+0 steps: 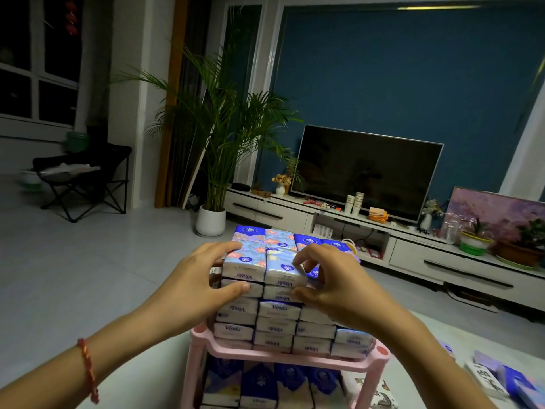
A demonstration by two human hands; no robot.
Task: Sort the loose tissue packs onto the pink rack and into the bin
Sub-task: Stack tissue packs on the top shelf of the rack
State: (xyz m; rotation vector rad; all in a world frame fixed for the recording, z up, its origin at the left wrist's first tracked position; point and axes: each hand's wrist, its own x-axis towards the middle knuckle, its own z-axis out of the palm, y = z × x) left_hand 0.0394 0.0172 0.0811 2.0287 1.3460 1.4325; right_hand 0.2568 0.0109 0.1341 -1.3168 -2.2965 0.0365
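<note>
Your left hand (194, 278) clamps the left top pack (243, 261), fingers over it, thumb on the front below. Your right hand (339, 287) pinches the right top pack (283, 268) beside it. Both packs sit on the tall stack (275, 323) at the front edge of the pink rack (295, 360). Slide the 2 packs snug and level with the rows under them. Press softly; a hard shove could tip the stack. More loose packs (486, 376) lie near the table's (460, 329) right edge.
</note>
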